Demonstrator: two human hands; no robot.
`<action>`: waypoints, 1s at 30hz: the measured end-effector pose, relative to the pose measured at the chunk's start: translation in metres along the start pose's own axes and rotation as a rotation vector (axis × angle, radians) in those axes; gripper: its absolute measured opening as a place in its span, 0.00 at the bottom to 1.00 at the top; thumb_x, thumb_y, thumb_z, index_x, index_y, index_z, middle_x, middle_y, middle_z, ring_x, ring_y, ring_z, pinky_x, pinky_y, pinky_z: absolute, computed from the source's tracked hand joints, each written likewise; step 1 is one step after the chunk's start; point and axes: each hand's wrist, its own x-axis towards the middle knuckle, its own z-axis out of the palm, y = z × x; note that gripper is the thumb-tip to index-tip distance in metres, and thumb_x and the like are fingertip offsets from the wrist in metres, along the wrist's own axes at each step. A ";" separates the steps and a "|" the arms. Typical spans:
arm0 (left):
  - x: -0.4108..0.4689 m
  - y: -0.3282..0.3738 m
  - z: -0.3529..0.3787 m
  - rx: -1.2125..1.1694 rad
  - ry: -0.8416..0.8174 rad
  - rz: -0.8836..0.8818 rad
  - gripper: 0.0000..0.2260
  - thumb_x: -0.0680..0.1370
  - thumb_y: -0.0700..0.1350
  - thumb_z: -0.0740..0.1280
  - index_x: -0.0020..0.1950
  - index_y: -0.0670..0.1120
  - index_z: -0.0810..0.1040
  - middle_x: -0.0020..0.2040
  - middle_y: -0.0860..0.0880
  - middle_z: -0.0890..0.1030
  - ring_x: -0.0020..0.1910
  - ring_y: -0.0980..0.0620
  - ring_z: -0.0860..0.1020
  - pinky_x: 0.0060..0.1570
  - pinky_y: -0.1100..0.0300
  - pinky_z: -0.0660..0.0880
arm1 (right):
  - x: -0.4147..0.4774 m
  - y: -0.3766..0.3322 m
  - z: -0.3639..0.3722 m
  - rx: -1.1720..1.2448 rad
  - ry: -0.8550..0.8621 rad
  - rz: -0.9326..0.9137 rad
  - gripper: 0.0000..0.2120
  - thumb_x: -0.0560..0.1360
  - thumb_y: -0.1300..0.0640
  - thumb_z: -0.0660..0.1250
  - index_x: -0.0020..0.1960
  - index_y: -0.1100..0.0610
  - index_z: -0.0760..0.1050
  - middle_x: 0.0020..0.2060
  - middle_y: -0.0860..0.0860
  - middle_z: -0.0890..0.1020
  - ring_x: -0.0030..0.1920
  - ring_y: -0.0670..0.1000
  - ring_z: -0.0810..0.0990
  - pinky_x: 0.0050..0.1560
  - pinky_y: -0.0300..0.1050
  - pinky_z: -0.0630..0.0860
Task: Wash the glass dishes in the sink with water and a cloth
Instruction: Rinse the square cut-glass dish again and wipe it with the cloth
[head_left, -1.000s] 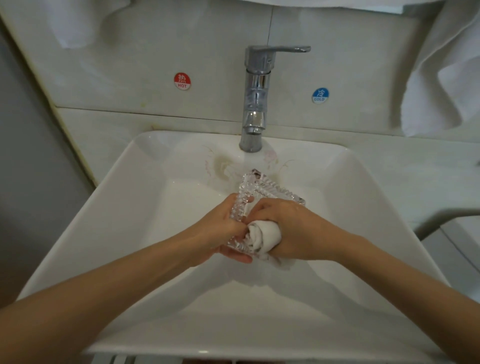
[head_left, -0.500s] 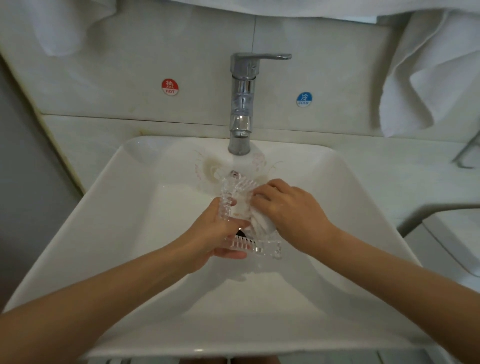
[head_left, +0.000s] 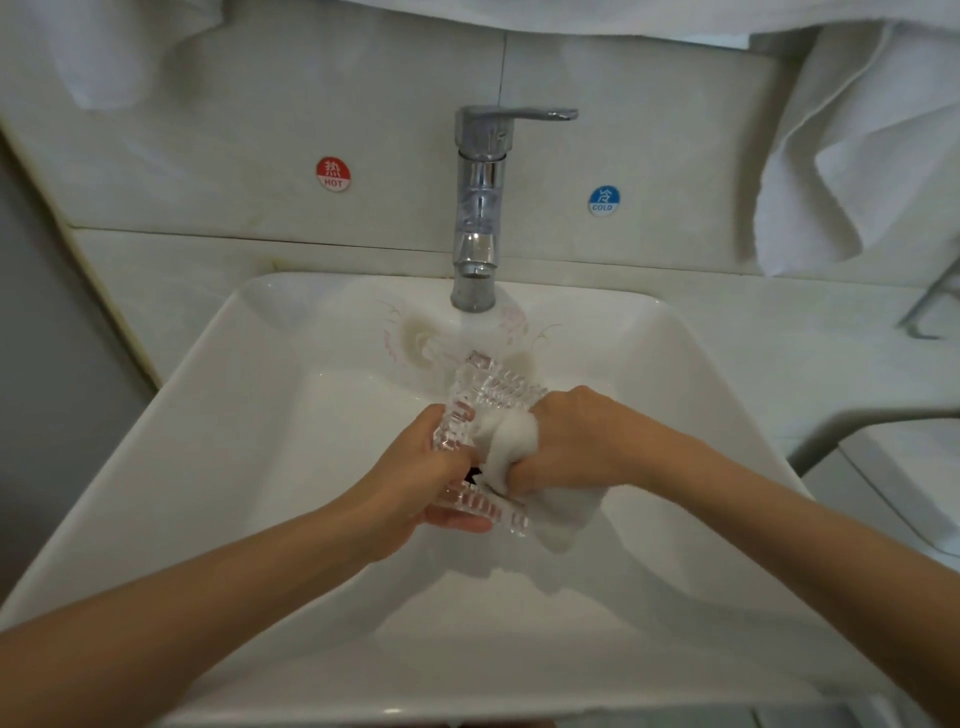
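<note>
A clear ribbed square glass dish (head_left: 480, 387) is held tilted over the middle of the white sink (head_left: 249, 426), just below the tap. My left hand (head_left: 415, 478) grips its left and lower edge, thumb on top and fingers underneath. My right hand (head_left: 576, 441) holds a bunched white cloth (head_left: 506, 441) and presses it into the dish; a loose end of the cloth hangs below the hand. Water runs from the chrome faucet (head_left: 480, 208) onto the dish's far corner.
Red HOT sticker (head_left: 333, 173) and blue COLD sticker (head_left: 604, 200) flank the faucet on the tiled wall. White towels (head_left: 862, 156) hang at the upper right and upper left. A pale counter (head_left: 779, 353) surrounds the basin.
My right hand has slid the cloth across the inside of the dish and bunched it more, with an end now hanging down. The left hand keeps its grip on the dish.
</note>
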 end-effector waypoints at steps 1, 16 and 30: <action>0.000 0.000 0.001 0.002 -0.012 -0.004 0.18 0.76 0.31 0.58 0.61 0.48 0.70 0.52 0.43 0.80 0.37 0.45 0.82 0.31 0.56 0.80 | 0.000 0.003 -0.003 0.091 -0.054 0.020 0.16 0.68 0.43 0.69 0.45 0.56 0.76 0.42 0.53 0.80 0.42 0.53 0.77 0.33 0.39 0.69; 0.002 -0.001 -0.004 0.041 0.009 -0.021 0.17 0.76 0.30 0.57 0.58 0.48 0.70 0.51 0.43 0.79 0.37 0.46 0.82 0.32 0.55 0.80 | 0.009 -0.001 0.000 -0.028 -0.112 -0.079 0.17 0.67 0.47 0.72 0.50 0.56 0.78 0.48 0.52 0.82 0.47 0.53 0.80 0.44 0.44 0.75; 0.005 0.010 -0.009 -0.011 0.021 0.100 0.25 0.74 0.25 0.56 0.63 0.50 0.66 0.54 0.47 0.80 0.44 0.43 0.82 0.38 0.50 0.82 | 0.003 0.075 -0.008 1.936 -0.052 -0.193 0.25 0.63 0.35 0.69 0.41 0.57 0.85 0.42 0.56 0.85 0.42 0.54 0.84 0.43 0.51 0.82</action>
